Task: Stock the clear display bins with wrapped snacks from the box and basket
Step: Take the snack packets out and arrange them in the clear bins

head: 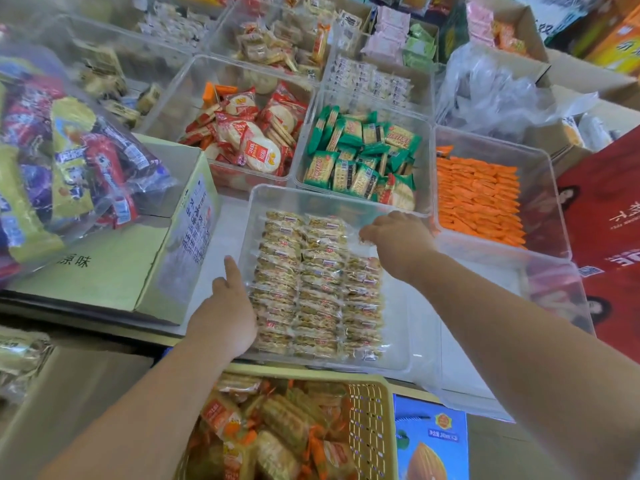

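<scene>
1. The basket (370, 410) is sitting nearest, full of snacks (277, 424).
2. Just past it, the bin (256, 202) is lying on the desk (221, 237).
3. The left grip (225, 306) is leaning on the bin's left wall, thumb sticking up. Its fingers are hiding, so I cannot tell if it is holding.
4. The packs (311, 289) are lying in three rows going away from the person, each pack long side left to right. The right row is ending short, leaving a gap at its far end.
5. The right grip (398, 240) is sitting over that gap, so it is the nearer one. Its fingers are curling down and seem to be pinching a pack (358, 241).
6. The box (104, 271) is waiting off to the left.
</scene>
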{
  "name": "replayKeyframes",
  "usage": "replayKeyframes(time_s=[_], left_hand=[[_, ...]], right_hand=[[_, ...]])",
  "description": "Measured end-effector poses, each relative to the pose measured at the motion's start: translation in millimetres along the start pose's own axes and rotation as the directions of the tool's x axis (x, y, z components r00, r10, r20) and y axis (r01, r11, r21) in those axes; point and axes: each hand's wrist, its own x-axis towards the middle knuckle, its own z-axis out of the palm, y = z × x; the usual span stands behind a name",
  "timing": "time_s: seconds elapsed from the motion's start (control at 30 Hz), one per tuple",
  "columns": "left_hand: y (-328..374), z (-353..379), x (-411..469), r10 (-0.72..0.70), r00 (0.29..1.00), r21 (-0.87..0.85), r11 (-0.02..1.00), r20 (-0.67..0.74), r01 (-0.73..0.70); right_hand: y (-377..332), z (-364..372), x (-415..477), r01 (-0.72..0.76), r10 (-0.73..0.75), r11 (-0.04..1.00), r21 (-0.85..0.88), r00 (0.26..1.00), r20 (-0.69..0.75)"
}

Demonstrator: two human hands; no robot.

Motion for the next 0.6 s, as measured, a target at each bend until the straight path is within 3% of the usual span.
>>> replayKeyframes(time_s=[0.07, 0.13, 0.4, 0.6], left_hand=[[-4.2, 1.2, 5.2, 0.043, 0.998, 0.111, 0.993, -0.040, -0.038], [-8.8, 0.2, 9.9, 0.089, 0.995, 0.154, 0.985, -0.038, -0.082], [-18.5, -3.9, 26.3, 0.112, 0.993, 0.082, 0.991, -0.027, -0.110], [-16.9, -2.1, 28.1, 0.102, 0.995, 0.058, 0.993, -0.024, -0.100]], right_hand=[[-1.3, 11.5, 13.5, 0.007, -0.005, 0.999, -0.044, 0.999, 0.039], [-4.8, 23.0, 24.1, -0.020, 0.016, 0.999, 0.033, 0.992, 0.128], [-18.4, 51.9, 48.6, -0.233, 0.102, 0.929, 0.288, 0.907, 0.408], [-25.6, 65.8, 53.7, -0.354, 0.159, 0.845, 0.401, 0.882, 0.444]])
